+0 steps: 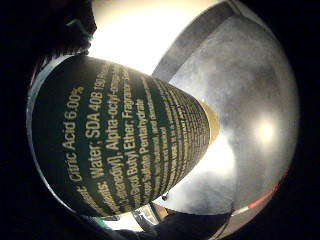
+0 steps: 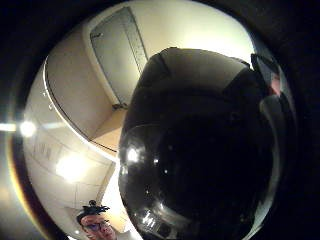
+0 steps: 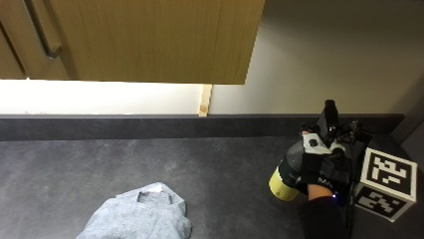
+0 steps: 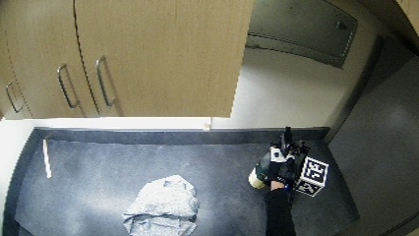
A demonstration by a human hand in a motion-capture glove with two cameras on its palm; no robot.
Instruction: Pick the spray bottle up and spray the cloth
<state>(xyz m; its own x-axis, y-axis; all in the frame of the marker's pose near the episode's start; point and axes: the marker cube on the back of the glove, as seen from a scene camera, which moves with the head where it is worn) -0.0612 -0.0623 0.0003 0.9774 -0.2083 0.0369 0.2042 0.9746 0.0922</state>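
My gloved right hand [image 3: 319, 167] grips the spray bottle [image 3: 285, 179] at the right side of the dark counter [image 3: 199, 164]. The bottle is dark with a yellow base and is tilted, seemingly lifted off the counter. Its dark green label [image 1: 120, 145] with yellow print fills the little finger side palm view, and its dark body [image 2: 200, 150] fills the thumb side view. The grey cloth [image 3: 140, 215] lies crumpled on the counter, well to the left of the bottle and nearer the front edge. In the wide view the hand [image 4: 282, 169] and cloth [image 4: 164, 204] stand the same way.
Wooden wall cabinets [image 3: 132, 40] hang above the counter's back. A low dark backsplash [image 3: 165, 127] runs along the wall. A pale strip [image 4: 45, 157] lies at the counter's far left. The counter ends just right of the hand.
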